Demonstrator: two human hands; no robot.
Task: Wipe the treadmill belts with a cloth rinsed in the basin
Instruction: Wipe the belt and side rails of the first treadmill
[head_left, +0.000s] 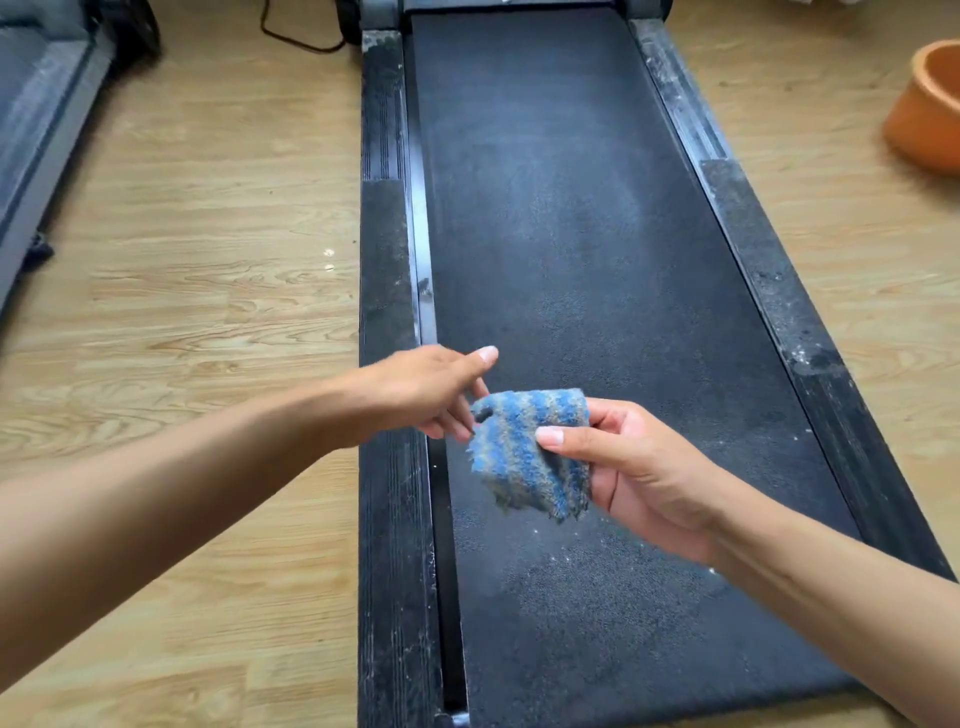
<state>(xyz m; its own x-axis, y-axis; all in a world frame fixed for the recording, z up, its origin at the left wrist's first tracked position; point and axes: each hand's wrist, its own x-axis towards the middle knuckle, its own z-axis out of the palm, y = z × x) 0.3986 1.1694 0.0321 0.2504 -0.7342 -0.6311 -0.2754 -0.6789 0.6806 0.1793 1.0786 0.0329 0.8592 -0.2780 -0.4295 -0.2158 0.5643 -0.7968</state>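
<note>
A small blue-and-grey striped cloth (530, 452) hangs in the air above the near part of the black treadmill belt (571, 234). My right hand (634, 473) pinches the cloth's right side between thumb and fingers. My left hand (431, 389) is just left of the cloth, fingers apart, its fingertips at the cloth's left edge; whether they grip it I cannot tell. The belt looks dusty, with pale specks near its front end. An orange basin (930, 104) stands on the floor at the right edge of the view.
Dusty black side rails (389, 260) run along both sides of the belt. A second treadmill (36, 119) lies at the far left. A black cable (296, 36) crosses the wooden floor (208, 260) near the top.
</note>
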